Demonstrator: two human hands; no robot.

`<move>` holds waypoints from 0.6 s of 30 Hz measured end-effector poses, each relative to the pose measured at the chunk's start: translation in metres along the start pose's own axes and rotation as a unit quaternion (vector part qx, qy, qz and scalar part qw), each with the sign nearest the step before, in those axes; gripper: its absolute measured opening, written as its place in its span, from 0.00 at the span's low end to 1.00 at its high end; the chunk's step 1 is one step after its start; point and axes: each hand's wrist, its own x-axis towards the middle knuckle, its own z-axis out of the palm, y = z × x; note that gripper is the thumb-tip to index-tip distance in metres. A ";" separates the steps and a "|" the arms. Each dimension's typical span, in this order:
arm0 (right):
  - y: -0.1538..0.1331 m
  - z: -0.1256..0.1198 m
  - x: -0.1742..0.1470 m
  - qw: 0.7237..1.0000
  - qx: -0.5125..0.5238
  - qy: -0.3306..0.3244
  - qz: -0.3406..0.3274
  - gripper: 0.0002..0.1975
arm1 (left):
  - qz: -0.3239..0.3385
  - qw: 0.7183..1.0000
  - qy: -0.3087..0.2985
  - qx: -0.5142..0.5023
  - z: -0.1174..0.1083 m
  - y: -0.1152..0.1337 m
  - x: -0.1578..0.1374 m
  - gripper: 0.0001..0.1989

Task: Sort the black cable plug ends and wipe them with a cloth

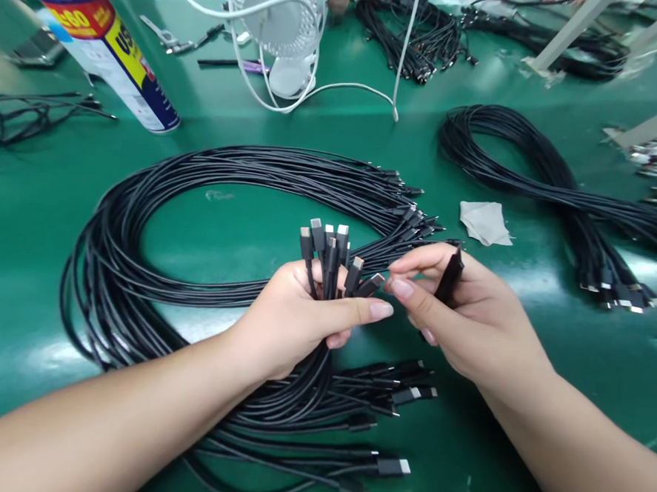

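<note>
Cables point(104, 269): black, looped in a wide coil on the counter point(223, 232), between its left and right edges; one bunch of ends stands up in the left hand.
Left hand point(291, 310): fingers wrapped round that bunch just below the plugs point(354, 270), thumb laid across and pointing to the right edge.
Right hand point(468, 321): fingers curled with a dark strip point(450, 276) gripped inside; what it is, I cannot tell. Thumb and forefinger tips are just beside the outermost plug, contact unclear.
Weight: each cable should be light; the whole coil would likely drag on the bunch.
Bend: springy, I judge; the loop looks apt to spread.
Surface: smooth jackets, probably slippery against one another.
Fragile part: bare metal tips, best not pressed or bent.
Where to hold: the stiff plug housings for one cable; below them for the bunch.
Loose ends: fanned toward the near edge, tips facing the right edge.
Toward the right edge: a second coil point(556, 171), with a pale scrap point(486, 223) beside it.
</note>
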 end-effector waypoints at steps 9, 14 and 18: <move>0.006 -0.002 -0.003 0.997 0.020 -0.075 -0.020 0.08 | 0.016 1.000 0.013 0.017 0.001 0.000 0.002 0.14; 0.002 0.010 0.002 0.997 0.038 -0.064 -0.021 0.10 | 0.050 0.998 0.011 0.049 0.002 -0.001 0.002 0.15; -0.004 0.019 0.006 0.998 0.025 -0.051 -0.033 0.17 | 0.066 0.997 0.003 0.036 0.006 -0.001 0.001 0.18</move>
